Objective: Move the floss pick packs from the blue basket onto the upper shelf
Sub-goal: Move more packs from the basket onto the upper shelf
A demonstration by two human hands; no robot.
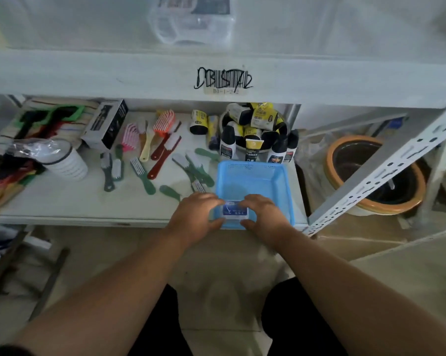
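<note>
A blue basket (255, 176) sits on the lower shelf (62, 201), near its front right corner. At the basket's near end lies a floss pick pack (236, 210), clear with a blue label. My left hand (193, 218) grips the pack's left side, and my right hand (264, 217) grips its right side, fingers curled over the top edge. The far part of the basket looks bare. The upper shelf (139, 73) runs across the top, with a barcode label on its front edge.
Brushes and combs (160, 150) lie scattered left of the basket. Black and yellow tubes and bottles (255, 132) stand behind it. A white cup (65, 160) and a black box (106, 124) are further left. A slotted shelf post (383, 170) and a brown pot (376, 173) stand right.
</note>
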